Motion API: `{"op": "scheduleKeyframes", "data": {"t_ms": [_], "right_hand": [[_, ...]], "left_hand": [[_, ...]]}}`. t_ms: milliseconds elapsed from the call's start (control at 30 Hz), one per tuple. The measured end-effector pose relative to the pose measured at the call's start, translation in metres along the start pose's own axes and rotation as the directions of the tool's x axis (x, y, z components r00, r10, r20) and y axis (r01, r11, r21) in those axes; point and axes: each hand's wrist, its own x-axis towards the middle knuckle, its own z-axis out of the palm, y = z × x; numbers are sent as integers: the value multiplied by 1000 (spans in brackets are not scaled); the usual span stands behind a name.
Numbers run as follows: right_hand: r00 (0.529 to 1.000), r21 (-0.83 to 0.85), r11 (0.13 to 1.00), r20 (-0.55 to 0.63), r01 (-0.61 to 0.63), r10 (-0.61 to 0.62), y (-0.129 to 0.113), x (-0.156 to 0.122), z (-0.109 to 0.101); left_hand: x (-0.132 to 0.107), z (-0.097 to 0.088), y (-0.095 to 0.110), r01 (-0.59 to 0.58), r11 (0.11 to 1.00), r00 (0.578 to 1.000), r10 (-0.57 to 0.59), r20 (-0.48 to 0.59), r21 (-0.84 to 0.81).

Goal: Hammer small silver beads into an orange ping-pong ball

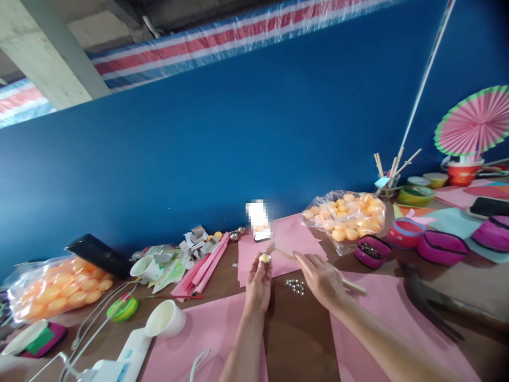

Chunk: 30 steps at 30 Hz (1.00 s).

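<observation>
My left hand (258, 281) pinches a small round object with a dark rim and a pale yellow middle (265, 258) between fingertips and thumb. What exactly it is cannot be made out. My right hand (320, 278) grips a thin wooden-handled brush-like tool (284, 254). Its flat tip reaches to just above the small object; whether they touch is unclear. The handle's far end sticks out behind my right wrist. Between my hands, on the brown table, lies a cluster of small shiny silver pieces (295, 287). Past my left hand stands a pixelated bright phone-like screen (259, 220) on pink paper (286, 233).
Bags of orange balls lie at the right (345, 212) and left (59, 289). A hammer (431, 305) rests right of my right arm. Purple containers (443, 248) stand beyond it. A white cup (165, 318) and power strip (133, 355) are at left. A blue wall (238, 132) rises behind.
</observation>
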Motion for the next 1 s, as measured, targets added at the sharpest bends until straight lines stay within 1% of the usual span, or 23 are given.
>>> {"op": "scheduleKeyframes", "data": {"t_ms": [67, 233, 367, 500, 633, 833, 1000], "right_hand": [[1000, -15, 1000, 9, 1, -1, -1, 0, 0], [1000, -5, 1000, -18, -13, 13, 0, -1, 2], [1000, -12, 1000, 27, 3, -3, -1, -3, 2], [1000, -11, 1000, -1, -6, 6, -2, -3, 2], [1000, -2, 1000, 4, 13, -13, -3, -2, 2], [1000, 21, 1000, -27, -8, 9, -3, -2, 1], [999, 49, 998, -47, 29, -26, -4, -1, -3]], "left_hand": [[0, -1, -1, 2, 1000, 1000, -1, 21, -4], [1, -3, -3, 4, 1000, 999, -3, 49, -15], [2, -4, -3, 6, 1000, 1000, -5, 24, -19], [4, -6, -3, 3, 999, 1000, -4, -17, -40], [3, -5, -4, 17, 1000, 1000, -17, 1, -14], [1, -2, -4, -1, 1000, 1000, 2, 13, -10], [4, -6, -7, -7, 999, 999, 8, -32, 40]]}}
